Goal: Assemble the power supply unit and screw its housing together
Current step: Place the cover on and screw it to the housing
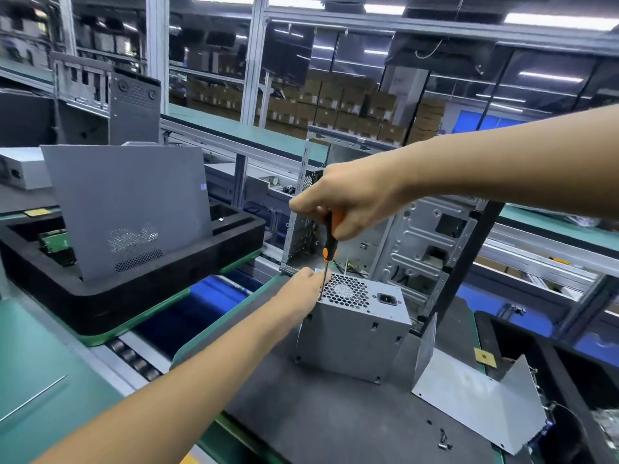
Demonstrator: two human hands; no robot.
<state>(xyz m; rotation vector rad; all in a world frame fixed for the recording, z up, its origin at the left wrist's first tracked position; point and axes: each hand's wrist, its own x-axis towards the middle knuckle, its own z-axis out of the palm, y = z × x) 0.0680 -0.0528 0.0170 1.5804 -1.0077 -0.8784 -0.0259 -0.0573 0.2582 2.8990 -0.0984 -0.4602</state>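
Observation:
A grey metal power supply unit stands on end on a dark mat, its honeycomb fan grille and power socket facing up. My right hand grips the black-and-orange handle of a screwdriver held upright, its thin shaft reaching down to the top left corner of the unit. My left hand rests against that same corner, fingers pinched around the shaft near the tip. A bent grey housing cover lies on the mat to the right of the unit.
An open computer chassis stands just behind the unit. A black foam tray holding a grey side panel sits on the conveyor at left. A few loose screws lie on the mat near the front.

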